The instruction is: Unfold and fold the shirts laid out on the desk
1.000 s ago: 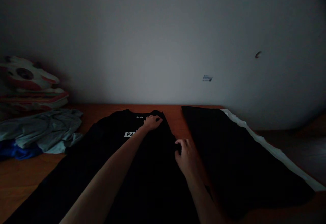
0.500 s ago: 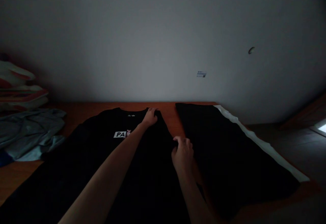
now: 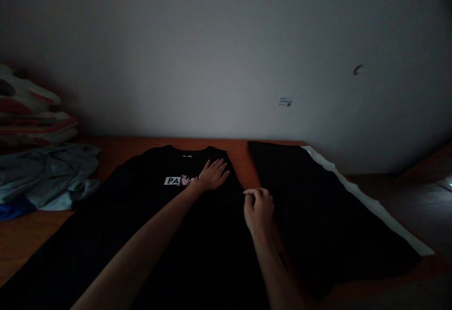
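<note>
A black T-shirt point(image 3: 141, 216) with a white and pink chest print lies spread out, its neckline toward the wall. My left hand point(image 3: 213, 175) rests flat on its upper chest, fingers spread, just right of the print and partly covering it. At the shirt's right edge, my right hand point(image 3: 259, 205) has its fingers curled and pinched on the black cloth near the sleeve. Part of the sleeve is hidden beneath that hand and forearm.
Right of the shirt lies a flat black cloth point(image 3: 318, 216) with a white strip point(image 3: 356, 190) along its far side. Crumpled grey clothes point(image 3: 49, 171) and a white and red stuffed item point(image 3: 33, 107) sit at left. A wall point(image 3: 212, 56) rises behind the wooden surface point(image 3: 240, 159).
My left hand has let go of the shirt's shoulder by the collar and now lies flat lower on the chest. My right hand stays at the right edge. The view has shifted slightly left.
</note>
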`<act>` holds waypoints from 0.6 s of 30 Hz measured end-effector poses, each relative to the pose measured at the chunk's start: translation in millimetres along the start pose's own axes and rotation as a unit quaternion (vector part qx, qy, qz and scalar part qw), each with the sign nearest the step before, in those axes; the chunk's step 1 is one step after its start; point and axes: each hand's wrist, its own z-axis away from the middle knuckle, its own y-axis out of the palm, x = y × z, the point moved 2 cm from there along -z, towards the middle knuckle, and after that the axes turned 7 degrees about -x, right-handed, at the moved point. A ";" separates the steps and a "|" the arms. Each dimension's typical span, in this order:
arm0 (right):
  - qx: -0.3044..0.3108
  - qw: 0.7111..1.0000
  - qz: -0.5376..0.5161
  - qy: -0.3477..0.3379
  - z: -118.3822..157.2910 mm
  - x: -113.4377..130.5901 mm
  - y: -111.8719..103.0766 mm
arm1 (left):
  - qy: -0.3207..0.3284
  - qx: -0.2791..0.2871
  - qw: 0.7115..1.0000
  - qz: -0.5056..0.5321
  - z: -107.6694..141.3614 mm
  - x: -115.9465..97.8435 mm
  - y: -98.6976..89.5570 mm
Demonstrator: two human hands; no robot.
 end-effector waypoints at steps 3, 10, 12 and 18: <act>-0.001 0.999 -0.007 -0.041 0.6 4.5 -0.8 | 0.011 -0.010 1.000 0.000 3.3 -12.7 -13.4; 0.001 0.997 0.053 -0.053 2.7 -8.3 9.1 | 0.052 -0.005 0.996 0.068 53.9 -49.2 -36.7; 0.005 0.996 0.065 -0.064 3.6 -10.0 9.8 | 0.042 0.001 0.994 0.098 76.8 -48.8 -44.4; 0.023 0.990 0.098 -0.101 5.0 -5.7 8.4 | 0.023 -0.027 0.993 0.110 138.7 -13.4 -93.8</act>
